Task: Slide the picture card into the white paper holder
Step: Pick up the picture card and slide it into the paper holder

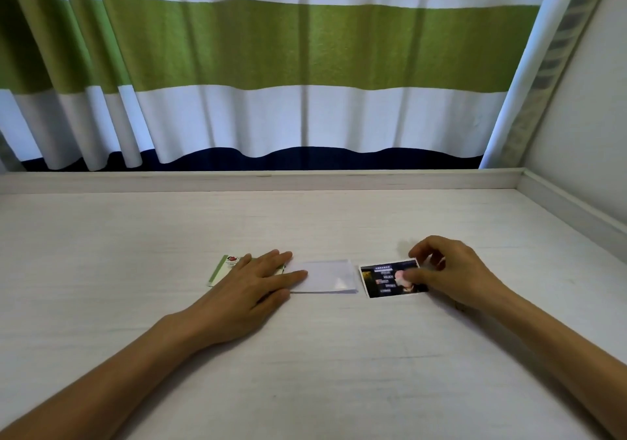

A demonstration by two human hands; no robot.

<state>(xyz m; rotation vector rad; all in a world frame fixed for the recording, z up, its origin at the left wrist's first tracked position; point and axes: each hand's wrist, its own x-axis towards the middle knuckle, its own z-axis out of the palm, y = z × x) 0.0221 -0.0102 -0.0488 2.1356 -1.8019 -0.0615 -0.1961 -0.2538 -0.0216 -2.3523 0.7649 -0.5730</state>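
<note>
A white paper holder [327, 275] lies flat in the middle of the pale wooden table [305, 355]. My left hand [252, 282] rests palm down on the holder's left end, fingers spread and pressing it flat. Just right of the holder lies a dark picture card [381, 280] with a white border. My right hand [448, 271] pinches the card's right end, thumb on top and fingers curled over its far edge. A narrow gap separates the card from the holder.
A green and white card [224, 266] lies partly under my left hand, left of the holder. A raised wooden rim [264, 178] borders the table at the back and right. A green, white and navy striped curtain [305, 66] hangs behind.
</note>
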